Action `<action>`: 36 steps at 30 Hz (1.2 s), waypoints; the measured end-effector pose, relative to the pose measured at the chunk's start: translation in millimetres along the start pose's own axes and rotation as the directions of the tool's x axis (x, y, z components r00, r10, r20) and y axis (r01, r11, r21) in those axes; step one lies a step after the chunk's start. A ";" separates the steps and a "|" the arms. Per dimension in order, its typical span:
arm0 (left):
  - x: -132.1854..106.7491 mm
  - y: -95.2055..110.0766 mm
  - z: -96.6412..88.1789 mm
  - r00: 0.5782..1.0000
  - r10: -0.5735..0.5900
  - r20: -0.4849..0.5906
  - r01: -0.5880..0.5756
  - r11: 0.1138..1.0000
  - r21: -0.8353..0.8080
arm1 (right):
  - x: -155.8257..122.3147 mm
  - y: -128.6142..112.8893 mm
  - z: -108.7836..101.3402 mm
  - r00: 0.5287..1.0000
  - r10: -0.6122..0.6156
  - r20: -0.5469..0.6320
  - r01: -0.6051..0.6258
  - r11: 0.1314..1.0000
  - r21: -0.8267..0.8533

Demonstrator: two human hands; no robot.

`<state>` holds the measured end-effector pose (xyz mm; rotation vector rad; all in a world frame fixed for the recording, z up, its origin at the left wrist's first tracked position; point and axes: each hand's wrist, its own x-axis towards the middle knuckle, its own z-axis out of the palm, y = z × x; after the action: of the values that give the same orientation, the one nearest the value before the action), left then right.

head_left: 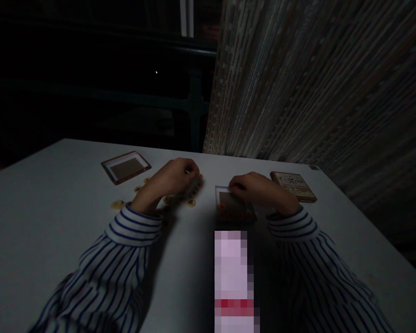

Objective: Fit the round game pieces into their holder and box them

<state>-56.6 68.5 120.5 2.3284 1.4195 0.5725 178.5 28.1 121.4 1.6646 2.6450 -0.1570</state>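
Observation:
My left hand [176, 178] is over the table with its fingers curled into a pinch. A small round Chinese chess piece [200, 177] shows at its fingertips; whether it is held or lies behind them I cannot tell. Below and beside this hand lie several more round wooden pieces, among them one with a dark character [191, 203]. Over the far edge of an open box tray [217, 203] is my right hand [251, 187], thumb and fingers closed together; anything between them is hidden. Inside the tray, a row of pieces [234, 216] sits along the near side.
At the far left of the white table [72, 222] lies another open, shallow box part [126, 167] with a brown rim. A box with a printed lid [293, 186] is beyond my right wrist. A string curtain [263, 83] hangs behind the table. The light is dim.

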 end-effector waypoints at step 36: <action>-5.7 -21.6 -29.4 0.980 -0.139 -0.145 0.111 0.976 -0.189 | 2.0 3.0 4.0 0.995 0.040 -0.091 -0.044 0.998 -0.041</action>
<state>-90.2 75.3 134.1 2.0749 1.5034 0.8267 180.1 30.8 117.0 1.7528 2.6540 -0.0239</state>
